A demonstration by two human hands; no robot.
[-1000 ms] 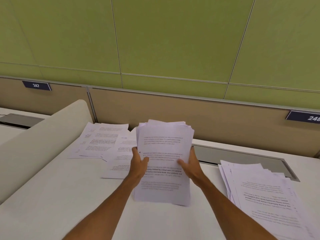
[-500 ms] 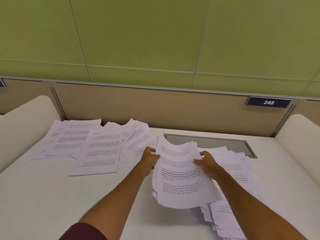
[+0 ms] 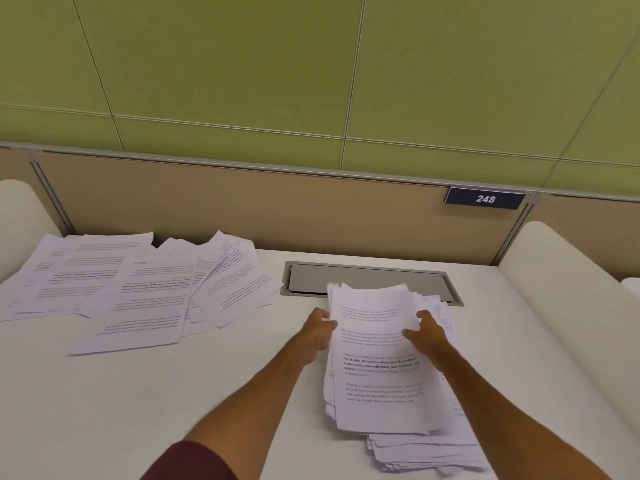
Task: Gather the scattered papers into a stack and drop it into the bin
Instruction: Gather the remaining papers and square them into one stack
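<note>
While scattered sheets are lying at ten o'clock, one stack is being pinched edgewise by left hand and right hand.

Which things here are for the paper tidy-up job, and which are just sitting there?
For the job:
- stack of papers, held by the left hand and right hand
- pile underneath
- scattered papers on the left
- no bin shows

Just sitting there:
- grey hatch in the desk
- 248 sign
- green wall
- cream divider
</note>
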